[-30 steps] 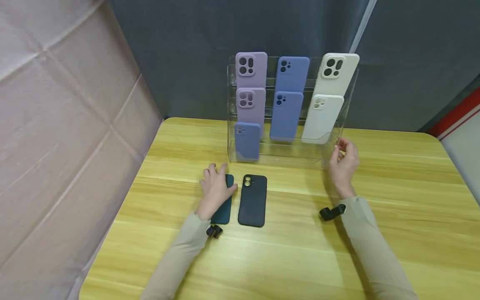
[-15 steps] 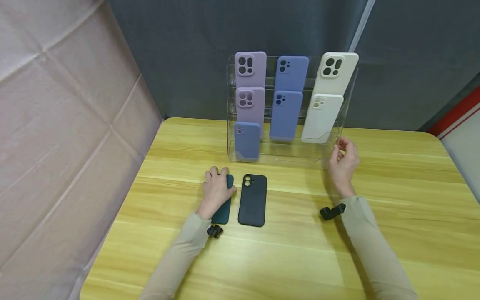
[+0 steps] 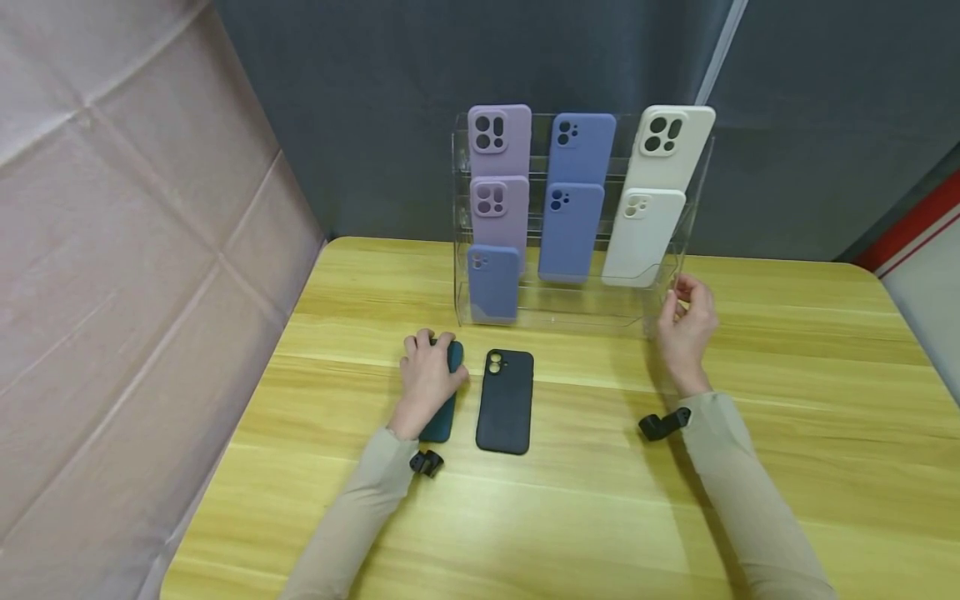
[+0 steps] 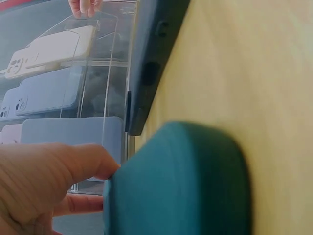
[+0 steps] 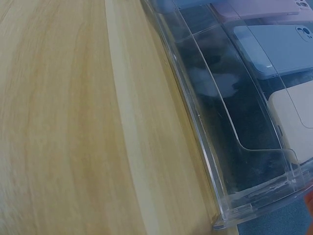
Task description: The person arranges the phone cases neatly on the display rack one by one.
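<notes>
My left hand (image 3: 427,382) grips a dark teal phone case (image 3: 442,418) by its sides, left of centre on the table. The left wrist view shows the thumb against the edge of this teal case (image 4: 171,191); most of the other fingers are hidden. To its right a black phone case (image 3: 506,408) lies with its camera cutout at the far end. With thumb and fingers, my right hand (image 3: 687,329) pinches the right side of a clear tiered display rack (image 3: 577,320). Only a sliver of that hand shows in the right wrist view.
Upright in the rack stand lilac cases (image 3: 500,229), blue cases (image 3: 572,237) and white cases (image 3: 643,242). A smaller blue case (image 3: 493,287) is in the front left slot. Behind the wooden table (image 3: 600,517) hangs a dark grey curtain (image 3: 360,125).
My left fingers have closed in around the teal case, which has shifted slightly away and to the left. The right hand stays at the rack.
</notes>
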Available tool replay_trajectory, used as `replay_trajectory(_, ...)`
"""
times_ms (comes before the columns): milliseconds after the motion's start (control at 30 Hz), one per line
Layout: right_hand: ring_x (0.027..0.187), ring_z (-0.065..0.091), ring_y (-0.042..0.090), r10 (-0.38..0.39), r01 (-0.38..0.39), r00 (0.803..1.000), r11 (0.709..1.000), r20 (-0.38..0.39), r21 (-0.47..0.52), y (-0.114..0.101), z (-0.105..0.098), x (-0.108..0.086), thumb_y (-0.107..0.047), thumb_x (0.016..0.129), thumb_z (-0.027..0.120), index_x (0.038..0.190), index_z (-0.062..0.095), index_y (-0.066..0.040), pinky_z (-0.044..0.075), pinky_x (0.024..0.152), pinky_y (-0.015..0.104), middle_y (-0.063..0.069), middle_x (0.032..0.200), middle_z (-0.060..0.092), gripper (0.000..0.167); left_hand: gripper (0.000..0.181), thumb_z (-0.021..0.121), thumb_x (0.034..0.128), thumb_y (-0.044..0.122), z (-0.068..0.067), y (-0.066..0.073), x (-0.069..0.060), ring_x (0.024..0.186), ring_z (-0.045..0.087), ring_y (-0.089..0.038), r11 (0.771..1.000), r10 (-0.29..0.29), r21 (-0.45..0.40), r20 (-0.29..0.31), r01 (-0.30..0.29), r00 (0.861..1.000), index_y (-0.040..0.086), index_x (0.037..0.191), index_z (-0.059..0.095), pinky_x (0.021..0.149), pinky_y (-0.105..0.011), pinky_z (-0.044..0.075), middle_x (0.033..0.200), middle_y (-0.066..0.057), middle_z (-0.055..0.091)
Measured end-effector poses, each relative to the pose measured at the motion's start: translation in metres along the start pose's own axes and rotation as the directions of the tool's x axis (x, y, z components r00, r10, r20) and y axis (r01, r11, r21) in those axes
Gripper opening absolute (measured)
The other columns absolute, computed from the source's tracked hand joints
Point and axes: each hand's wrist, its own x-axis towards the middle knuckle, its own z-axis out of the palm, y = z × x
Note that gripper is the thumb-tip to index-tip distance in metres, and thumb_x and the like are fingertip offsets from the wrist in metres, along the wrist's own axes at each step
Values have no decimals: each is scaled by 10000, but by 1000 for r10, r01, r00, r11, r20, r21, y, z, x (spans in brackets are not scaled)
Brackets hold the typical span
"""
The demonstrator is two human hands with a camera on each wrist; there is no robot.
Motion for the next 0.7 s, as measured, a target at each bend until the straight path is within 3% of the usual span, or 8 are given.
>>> replay_trajectory(333, 885, 585, 343, 26, -26, 1000, 1000, -4, 11, -1, 0, -1, 9, 906, 521, 1050, 581, 136, 356, 679, 15, 283, 990, 583, 202, 472, 702, 796, 215, -6, 7, 4, 1114, 367, -404, 996, 76, -41, -144, -83, 987, 96, 1238, 590, 719, -536, 436, 1264, -220, 432)
replay_trajectory(700, 890, 582, 330, 46, -46, 999, 999, -4, 25, -2, 1, 0, 24, 899, 520, 1051, 580, 139, 358, 676, 21, 280, 1004, 583, 200, 457, 703, 800, 205, -14, 28, 14, 1099, 379, -400, 979, 160, -74, -292, -189, 943, 105, 1233, 595, 692, -518, 440, 1258, -221, 446)
